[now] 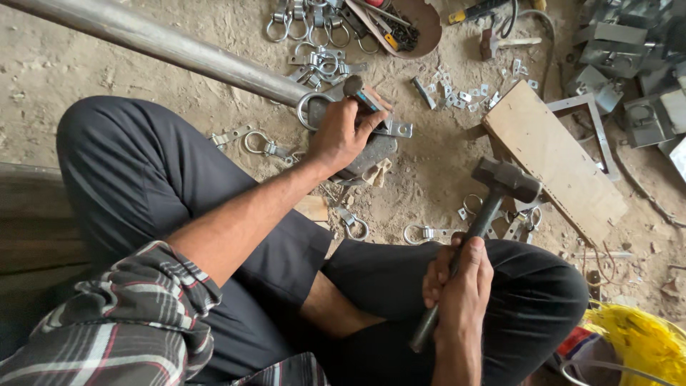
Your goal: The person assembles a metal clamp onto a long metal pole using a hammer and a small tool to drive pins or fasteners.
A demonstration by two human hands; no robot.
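Head view, left hand: your left hand [343,134] is out past your knee, fingers curled around a short punch-like tool [366,93] with a dark rounded top, so that hand's clamped tight on it.
Head view, workpiece: the tool's lower end sits on a flat metal bracket with a ring [336,114]; the ring [309,109] pokes out just left of your wrist and the holed strap end [397,129] sticks out to the right.
Head view, anvil: the bracket lies on a dark worn block [371,151] on the dirt, mostly hidden under your hand.
Head view, right hand: your right hand [461,293] is wrapped around the handle of a hammer [493,200], low on the shaft, resting over your right thigh. The heavy dark head [506,179] is tilted up and away from you, well apart from the punch.
Head view, around you: a long steel pipe [179,46] runs diagonally from top left and ends right by the bracket.
Head view, parts: a pile of finished ring clamps [314,28] sits beyond it, with loose ones scattered on the ground near your legs [266,146].
Head view, right side: a wooden board [554,161] lies just beside the hammer head, with grey metal brackets [629,64] stacked in the far corner.
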